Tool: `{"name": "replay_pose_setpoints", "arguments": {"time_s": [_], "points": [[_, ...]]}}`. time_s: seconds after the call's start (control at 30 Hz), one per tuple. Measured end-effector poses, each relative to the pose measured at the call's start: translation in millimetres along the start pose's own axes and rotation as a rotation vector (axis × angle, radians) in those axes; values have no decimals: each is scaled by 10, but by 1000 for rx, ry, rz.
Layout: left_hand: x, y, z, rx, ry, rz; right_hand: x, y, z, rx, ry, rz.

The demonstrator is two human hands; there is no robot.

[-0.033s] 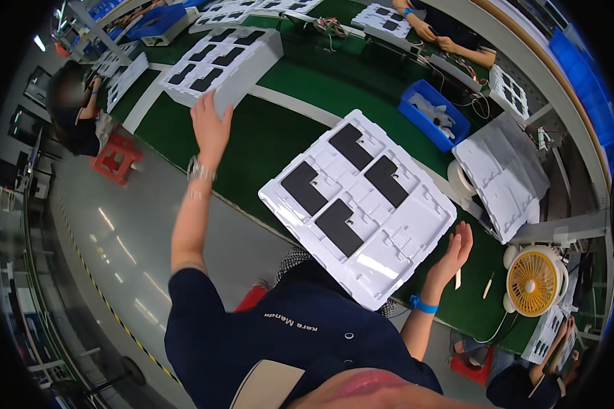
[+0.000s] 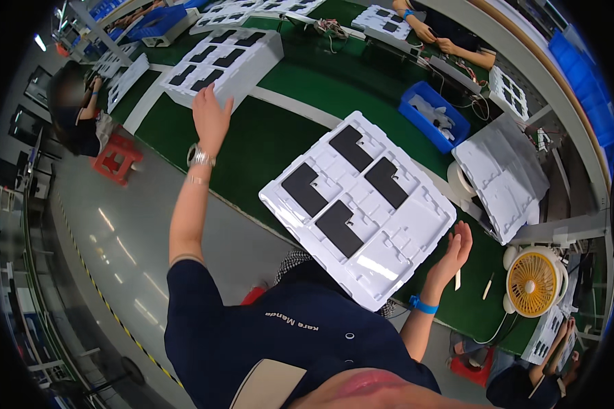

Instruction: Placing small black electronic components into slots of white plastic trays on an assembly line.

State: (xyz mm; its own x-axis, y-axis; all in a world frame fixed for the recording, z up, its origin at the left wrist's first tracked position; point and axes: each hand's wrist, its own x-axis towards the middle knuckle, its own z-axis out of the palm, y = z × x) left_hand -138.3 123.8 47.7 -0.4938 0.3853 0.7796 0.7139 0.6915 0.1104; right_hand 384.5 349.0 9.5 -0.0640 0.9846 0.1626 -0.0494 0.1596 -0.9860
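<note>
Our left hand [image 2: 211, 119] has edged a little farther out toward the stack of trays [image 2: 256, 71] since the earlier frame, while our right hand looks to have stayed put. Between our two arms, the loose white tray [image 2: 385, 262] lies askew across the near edge of the green tabletop [image 2: 314, 82], its nearest corner reaching toward our body. Four black notched pieces [image 2: 305, 189] sit in its pockets, and the part nearest us shows bare moulded plastic.

At its right edge we have the right hand [image 2: 450, 259], fingers apart from the thumb and slightly curled, gripping nothing that we can see (whether the skin meets the rim, we cannot tell). Our left fingers are spread and extended, the tips overlapping the stack's near side in our view; we cannot tell if they touch. Six more black pieces show on the stack's top.

Farther right we see a blue bin [image 2: 423, 129] holding clear plastic, a white tray standing tilted [image 2: 494, 177], and a yellow-and-white fan [image 2: 533, 279]. Across the tabletop, a co-worker's hands [image 2: 435, 39] are close together.
</note>
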Motion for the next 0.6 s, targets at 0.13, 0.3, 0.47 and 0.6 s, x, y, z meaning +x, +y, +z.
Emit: {"name": "replay_pose_setpoints", "arguments": {"time_s": [0.13,0.3,0.47,0.6], "points": [[277,-103,424,231,-24,-16,-75,-132,120,-2,9,-53],[306,-20,511,398,-5,10,-130,-205,147,-101,24,-127],[319,-230,493,332,-18,1,-47,-316,206,-209,-48,-224],[261,-121,277,332,-142,63,55,-249,214,-188,-85,-232]]}}
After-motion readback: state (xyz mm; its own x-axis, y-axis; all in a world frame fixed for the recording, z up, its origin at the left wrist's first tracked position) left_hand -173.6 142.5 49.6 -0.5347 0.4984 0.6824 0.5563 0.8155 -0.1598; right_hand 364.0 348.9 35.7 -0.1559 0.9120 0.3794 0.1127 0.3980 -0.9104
